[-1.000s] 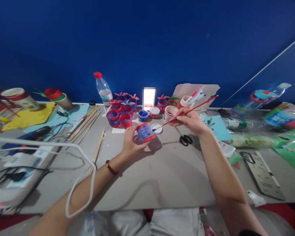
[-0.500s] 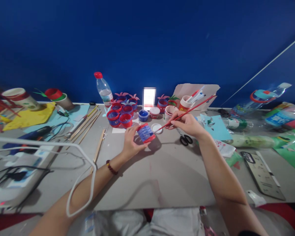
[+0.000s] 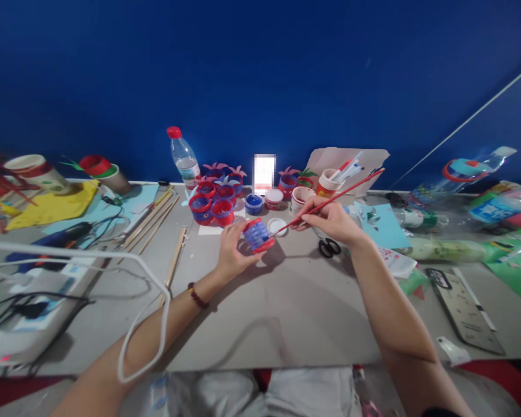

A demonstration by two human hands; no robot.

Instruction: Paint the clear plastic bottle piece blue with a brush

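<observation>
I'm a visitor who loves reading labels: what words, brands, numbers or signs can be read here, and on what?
No text can be read with certainty.
Red-capped clear plastic bottle: label print too small.
Blue label on clear plastic, far right: large white marks, too blurred.
White paper packet with red print: too blurred.
Red-and-blue painted cup and slim red paintbrush: no readable lettering.

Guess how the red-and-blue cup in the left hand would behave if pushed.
The cup is probably light, as the left hand alone holds it up. Lying sideways, its round body would likely roll. Its blue side might be slick, with the brush so close.
</observation>
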